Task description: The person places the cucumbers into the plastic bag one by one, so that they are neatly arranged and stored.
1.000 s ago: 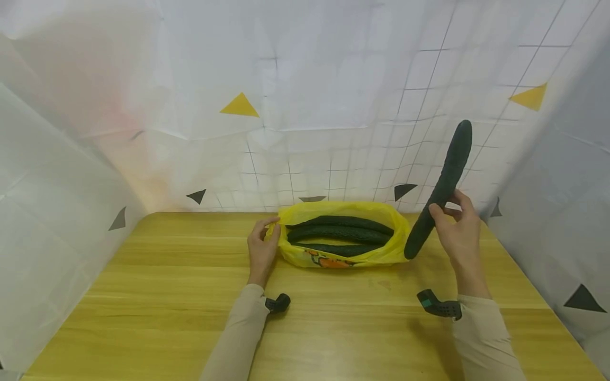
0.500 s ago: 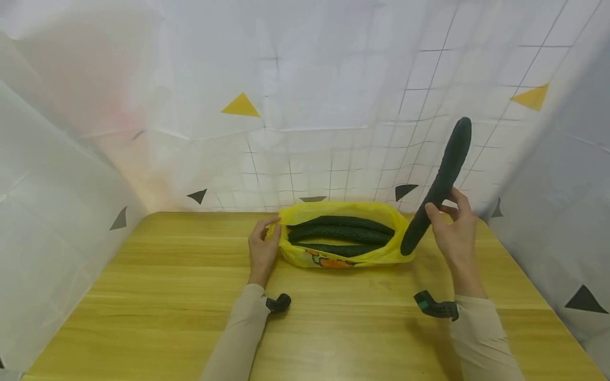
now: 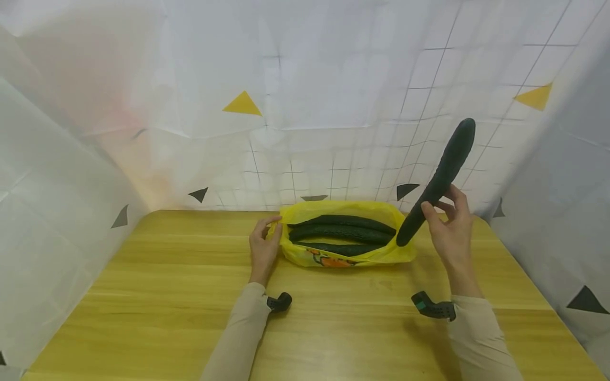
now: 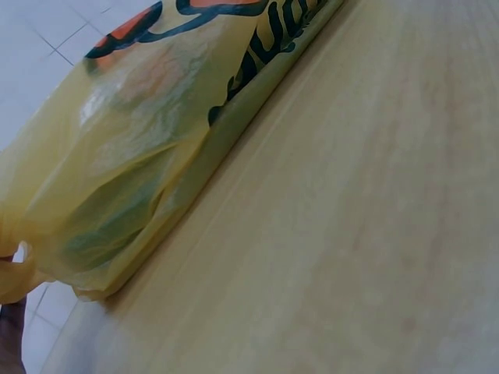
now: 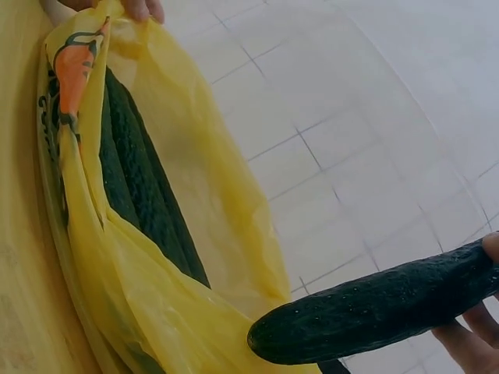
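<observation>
A yellow plastic bag (image 3: 343,260) with an orange print lies at the back of the table, its mouth spread toward the head camera. Inside rest several dark green cucumbers (image 3: 340,232), side by side. My left hand (image 3: 263,248) pinches the bag's left end between thumb and fingers. Up on the right, my right hand (image 3: 452,233) holds another cucumber (image 3: 443,172) around its middle, tilted with the upper end leaning right. The lower end of that cucumber overlaps the bag's right rim, and the right wrist view shows its tip (image 5: 288,335) right at the yellow plastic.
The wood-grain table (image 3: 167,307) reaches back to a white sheet wall (image 3: 314,95) with grid lines and triangle marks. White side walls (image 3: 562,211) stand at left and right. A black camera mount (image 3: 280,302) sits on each wrist.
My right hand has shifted left with its cucumber, whose lower end has come from beside the bag to over its right rim. The left hand has stayed at the bag's left end.
</observation>
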`<state>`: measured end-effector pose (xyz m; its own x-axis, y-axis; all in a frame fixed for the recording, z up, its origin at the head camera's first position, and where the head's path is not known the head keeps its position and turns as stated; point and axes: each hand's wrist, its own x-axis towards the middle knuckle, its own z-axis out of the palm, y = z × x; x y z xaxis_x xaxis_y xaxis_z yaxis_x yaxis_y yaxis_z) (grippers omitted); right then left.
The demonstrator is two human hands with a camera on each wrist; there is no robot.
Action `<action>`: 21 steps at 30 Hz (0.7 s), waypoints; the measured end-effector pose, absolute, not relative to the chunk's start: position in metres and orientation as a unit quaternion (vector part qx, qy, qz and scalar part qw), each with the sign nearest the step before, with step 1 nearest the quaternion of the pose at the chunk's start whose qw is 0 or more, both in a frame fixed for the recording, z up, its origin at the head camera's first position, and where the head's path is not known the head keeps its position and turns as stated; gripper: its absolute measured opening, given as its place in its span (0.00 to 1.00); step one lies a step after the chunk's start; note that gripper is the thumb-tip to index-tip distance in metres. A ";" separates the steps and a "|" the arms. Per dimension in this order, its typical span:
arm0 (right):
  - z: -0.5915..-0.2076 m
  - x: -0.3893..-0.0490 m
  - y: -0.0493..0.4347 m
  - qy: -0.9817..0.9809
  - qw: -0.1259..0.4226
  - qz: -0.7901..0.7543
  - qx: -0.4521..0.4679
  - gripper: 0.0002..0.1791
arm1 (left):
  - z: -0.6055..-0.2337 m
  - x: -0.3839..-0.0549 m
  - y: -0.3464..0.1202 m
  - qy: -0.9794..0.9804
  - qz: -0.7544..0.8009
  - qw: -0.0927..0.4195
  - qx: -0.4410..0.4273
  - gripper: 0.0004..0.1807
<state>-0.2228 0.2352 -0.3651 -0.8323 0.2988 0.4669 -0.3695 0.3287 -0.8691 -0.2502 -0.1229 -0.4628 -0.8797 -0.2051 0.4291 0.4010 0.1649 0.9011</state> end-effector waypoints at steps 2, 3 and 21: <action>-0.362 -0.220 0.231 -0.760 0.290 0.580 0.034 0.31 | -0.463 -0.250 -0.123 -0.726 -0.643 0.236 -0.066 0.13; -0.361 -0.219 0.229 -0.760 0.291 0.580 0.037 0.31 | -0.463 -0.251 -0.122 -0.727 -0.640 0.239 -0.064 0.13; -0.366 -0.221 0.208 -0.714 0.333 0.606 0.114 0.30 | -0.463 -0.250 -0.123 -0.726 -0.640 0.242 -0.067 0.13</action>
